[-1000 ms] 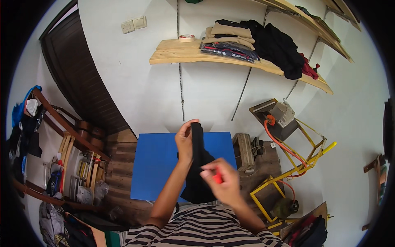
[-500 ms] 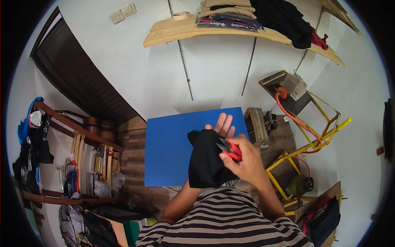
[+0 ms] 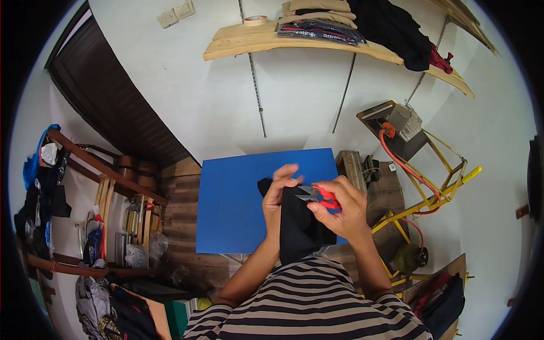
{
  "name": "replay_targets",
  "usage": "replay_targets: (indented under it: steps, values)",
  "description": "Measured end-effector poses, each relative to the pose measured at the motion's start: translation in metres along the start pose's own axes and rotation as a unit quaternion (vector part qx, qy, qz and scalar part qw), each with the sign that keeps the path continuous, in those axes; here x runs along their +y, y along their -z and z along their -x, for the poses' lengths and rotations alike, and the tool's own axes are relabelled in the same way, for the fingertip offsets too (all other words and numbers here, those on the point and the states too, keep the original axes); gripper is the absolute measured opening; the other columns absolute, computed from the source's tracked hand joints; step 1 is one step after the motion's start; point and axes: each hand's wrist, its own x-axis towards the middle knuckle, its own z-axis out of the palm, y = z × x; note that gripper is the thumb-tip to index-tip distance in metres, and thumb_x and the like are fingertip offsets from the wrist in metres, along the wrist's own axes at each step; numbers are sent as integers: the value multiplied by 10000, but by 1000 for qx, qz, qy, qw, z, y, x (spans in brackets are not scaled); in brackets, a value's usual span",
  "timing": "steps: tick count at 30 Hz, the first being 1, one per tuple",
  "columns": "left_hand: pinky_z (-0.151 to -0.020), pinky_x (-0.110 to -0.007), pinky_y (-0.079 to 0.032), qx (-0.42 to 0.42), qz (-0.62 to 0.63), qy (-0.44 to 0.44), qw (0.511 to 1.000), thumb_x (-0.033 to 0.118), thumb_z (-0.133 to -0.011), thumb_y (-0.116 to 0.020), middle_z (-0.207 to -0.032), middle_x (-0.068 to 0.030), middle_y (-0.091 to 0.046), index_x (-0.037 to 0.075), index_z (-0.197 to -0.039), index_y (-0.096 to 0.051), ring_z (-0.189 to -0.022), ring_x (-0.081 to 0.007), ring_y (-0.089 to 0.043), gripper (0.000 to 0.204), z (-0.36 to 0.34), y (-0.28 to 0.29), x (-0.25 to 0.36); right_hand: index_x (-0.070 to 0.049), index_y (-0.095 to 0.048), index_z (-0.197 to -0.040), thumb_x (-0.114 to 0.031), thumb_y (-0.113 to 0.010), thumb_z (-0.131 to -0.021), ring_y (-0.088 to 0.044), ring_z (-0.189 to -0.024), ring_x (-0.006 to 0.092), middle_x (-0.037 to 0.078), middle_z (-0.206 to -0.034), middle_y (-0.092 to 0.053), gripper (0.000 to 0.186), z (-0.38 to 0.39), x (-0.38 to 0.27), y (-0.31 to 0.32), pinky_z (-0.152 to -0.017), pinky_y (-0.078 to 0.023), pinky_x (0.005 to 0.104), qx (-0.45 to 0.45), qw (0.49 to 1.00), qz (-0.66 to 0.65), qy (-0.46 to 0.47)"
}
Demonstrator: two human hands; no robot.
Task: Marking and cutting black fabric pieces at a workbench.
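Observation:
A piece of black cloth (image 3: 298, 233) hangs in front of my striped shirt, over the near edge of the blue table (image 3: 232, 198). My left hand (image 3: 276, 198) grips its upper left side with curled fingers; the fingertips are slightly blurred. In my right hand (image 3: 350, 208) is a pair of red-handled thread snips (image 3: 328, 197), held between thumb and fingers. Their grey blades point left and lie against the upper part of the cloth, close to my left fingers. From here I cannot make out any thread at the tips.
Above the table, a wooden wall shelf (image 3: 238, 44) carries folded clothes and a tape roll. To the right stand a yellow metal frame (image 3: 416, 207) with an orange hose and a green gas cylinder (image 3: 409, 258). A rack (image 3: 107, 153) with hung clothes is on the left.
My left hand has come out from behind the cloth to its left side, its fingers now curled. The cloth has turned and shifted right; the snips have moved slightly right with my right hand.

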Motion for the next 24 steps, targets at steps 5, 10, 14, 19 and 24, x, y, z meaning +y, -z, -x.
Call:
replay_targets:
  steps: [5, 10, 14, 19, 24]
  values:
    - [-789, -225, -391, 27, -210, -57, 976, -67, -875, -579, -925, -31, -515, 37, -985, -620, -878, -112, -493, 157, -6, 5, 22, -44, -644, -938, -243, -824, -683, -565, -540, 193, 59, -703, -553, 370, -1, 6, -5, -483, -451, 284, 52, 998, -19, 10]
    - [-812, -259, -477, 50, -165, -73, 982, -46, -876, -561, -1008, -47, -521, 78, -1046, -528, -914, -147, -554, 213, -14, 17, 28, -32, -547, -835, -363, -811, -709, -503, -532, 180, 66, -703, -537, 442, 11, 13, -13, -480, -404, 270, -1, 997, -75, 5]
    - [-803, -284, -512, 55, -115, -80, 989, -21, -899, -552, -1058, -66, -534, 101, -1075, -500, -944, -167, -580, 220, -25, 28, 28, -30, -448, -813, -472, -831, -670, -520, -595, 182, 90, -793, -590, 602, 29, 46, -31, -545, -431, 264, -79, 986, -140, -47]
    - [-781, -253, -505, 83, -150, -83, 982, -10, -931, -525, -1058, -52, -550, 91, -1096, -513, -907, -128, -571, 194, -48, 34, 31, -26, -510, -817, -460, -859, -621, -560, -591, 251, 109, -717, -581, 591, 79, 90, -62, -583, -470, 341, -151, 972, -86, -155]
    - [-780, -227, -478, 92, -181, -162, 966, -2, -955, -498, -1043, -30, -557, 72, -1152, -511, -914, -101, -559, 210, -119, 31, 12, -25, -468, -774, -219, -844, -702, -399, -565, 142, 50, -626, -439, 429, 63, 97, -33, -534, -388, 295, 11, 959, -38, -281]
